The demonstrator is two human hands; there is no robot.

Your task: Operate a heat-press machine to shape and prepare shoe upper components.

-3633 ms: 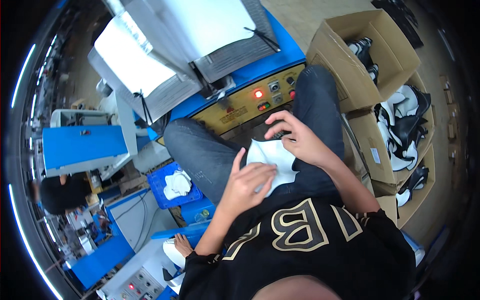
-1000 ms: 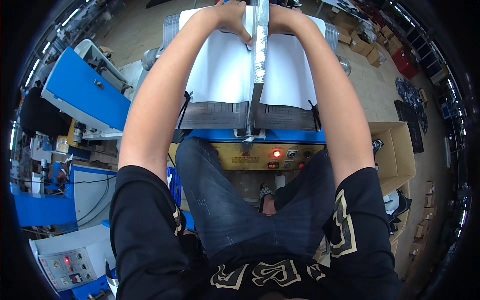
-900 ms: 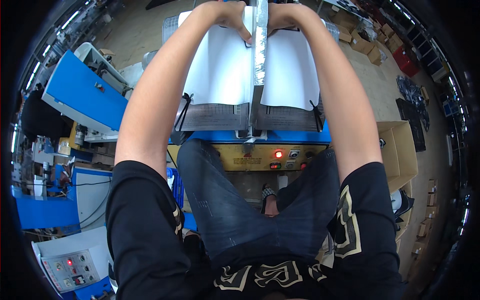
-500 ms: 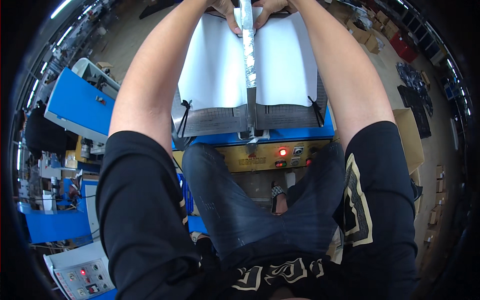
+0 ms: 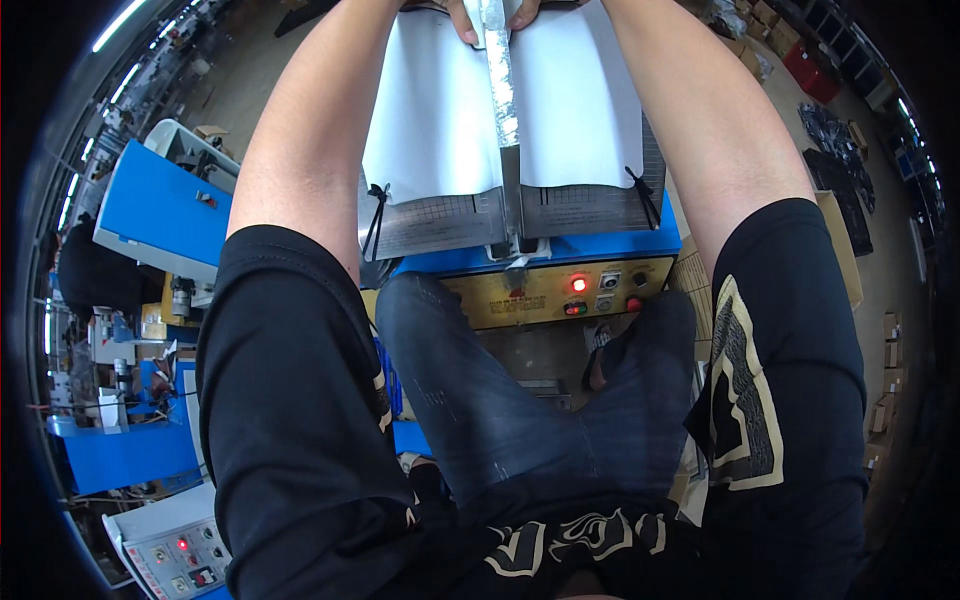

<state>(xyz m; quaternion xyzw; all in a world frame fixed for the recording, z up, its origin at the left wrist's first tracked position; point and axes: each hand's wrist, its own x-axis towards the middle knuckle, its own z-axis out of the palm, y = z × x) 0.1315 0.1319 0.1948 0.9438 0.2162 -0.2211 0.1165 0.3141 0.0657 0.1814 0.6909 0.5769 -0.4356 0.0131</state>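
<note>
left grip: thumb against white piece | right grip: beside silvery strip | both closures unclear, cropped

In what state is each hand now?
Left hand: at a white piece; grip cannot be told.
Right hand: mostly out of frame; cannot be told.

Left hand and right hand flank a foil-wrapped bar. White sheets lie bodyward of both.

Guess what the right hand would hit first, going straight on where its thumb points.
The right hand would probably meet the silver strip first, just to its left, though depth is unclear.
</note>
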